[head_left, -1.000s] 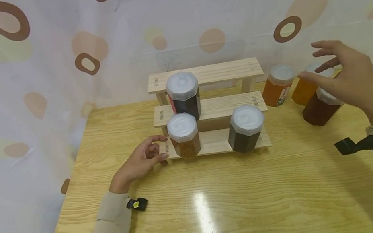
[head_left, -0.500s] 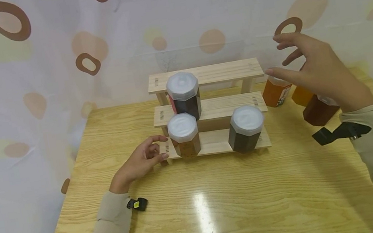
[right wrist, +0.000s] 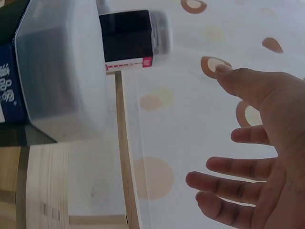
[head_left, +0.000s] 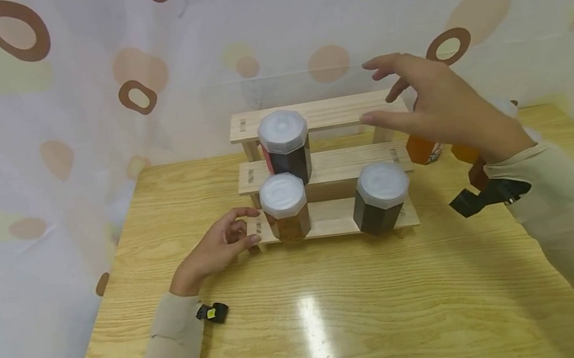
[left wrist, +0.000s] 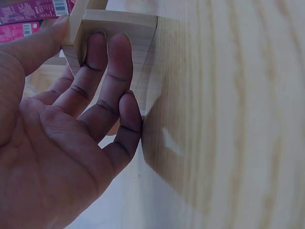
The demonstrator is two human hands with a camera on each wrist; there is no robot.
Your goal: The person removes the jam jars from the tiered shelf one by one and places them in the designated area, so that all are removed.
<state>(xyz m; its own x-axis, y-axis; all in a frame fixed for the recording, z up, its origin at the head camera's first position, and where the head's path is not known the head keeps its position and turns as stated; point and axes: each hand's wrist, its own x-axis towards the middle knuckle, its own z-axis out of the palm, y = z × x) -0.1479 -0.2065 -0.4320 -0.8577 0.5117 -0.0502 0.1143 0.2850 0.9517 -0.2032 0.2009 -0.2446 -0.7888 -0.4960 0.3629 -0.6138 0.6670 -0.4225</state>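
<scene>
Head, L fingers (head_left: pixel 240 212) on rack (head_left: pixel 349 163) edge, R fingers (head_left: pixel 396 65) midair

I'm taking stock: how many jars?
6: brown jar and dark jar, bottom shelf; black jar, middle shelf; orange jar, amber jar and maroon jar on the table, partly covered; others may hide.

On my head feed, the right hand (head_left: pixel 435 102) has swung inward, its thumb and fingers now bracketing the rack's top shelf (head_left: pixel 335 112) near its right end. The orange jar (head_left: pixel 420 150), previously ahead of those fingertips, now sits behind them, partly hidden.
</scene>
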